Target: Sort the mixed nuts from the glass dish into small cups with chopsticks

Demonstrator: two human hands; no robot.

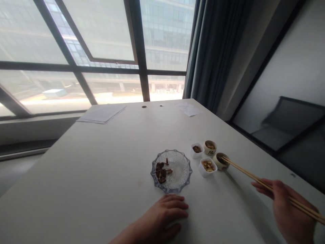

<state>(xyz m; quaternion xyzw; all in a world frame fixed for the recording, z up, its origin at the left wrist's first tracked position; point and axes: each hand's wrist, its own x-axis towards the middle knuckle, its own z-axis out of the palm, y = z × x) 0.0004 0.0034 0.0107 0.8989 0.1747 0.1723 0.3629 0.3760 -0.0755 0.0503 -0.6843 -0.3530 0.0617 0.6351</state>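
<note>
as the right hand (pixel 291 208) pinches light, slick wooden chopsticks (pixel 254 177), the left hand (pixel 158 218) lies spread beside a fragile glass dish (pixel 187 176).

**Colours and patterns.** Glass dish (pixel 183 159): clear, with a blue-tinted scalloped rim and a radiating cut pattern; it holds dark brown pieces (pixel 160 171). To its right, white square cups (pixel 203 173) hold tan and dark brown pieces. Cream round cups (pixel 210 147) have brownish interiors, and the far one bears a dark printed mark. Near right, pale tan wooden chopsticks (pixel 254 178). Beneath, off-white tabletop (pixel 101 169). Far right, dark teal curtain (pixel 210 57).
</note>
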